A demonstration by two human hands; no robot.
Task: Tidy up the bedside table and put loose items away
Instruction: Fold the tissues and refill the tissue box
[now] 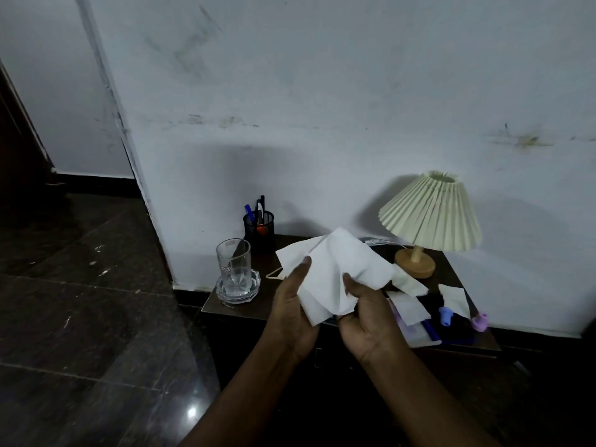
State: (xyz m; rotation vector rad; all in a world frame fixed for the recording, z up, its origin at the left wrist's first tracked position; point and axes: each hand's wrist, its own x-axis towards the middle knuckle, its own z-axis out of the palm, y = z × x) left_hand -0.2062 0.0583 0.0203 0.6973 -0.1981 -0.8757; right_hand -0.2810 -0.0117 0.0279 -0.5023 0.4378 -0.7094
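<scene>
Both my hands hold a large white tissue (335, 269) above the dark bedside table (248, 304). My left hand (290, 304) grips its left side with the thumb on top. My right hand (367, 314) pinches its lower right part. The tissue is crumpled and partly unfolded and hides the middle of the tabletop. More white tissue pieces (409, 308) lie loose on the table to the right, near a blue cap (446, 316) and a purple cap (480, 321).
A clear glass (233, 267) stands in a glass dish at the table's left. A black mesh pen holder (259, 229) sits against the wall. A pleated lamp (430, 217) on a wooden base stands at the back right. Dark tiled floor lies left.
</scene>
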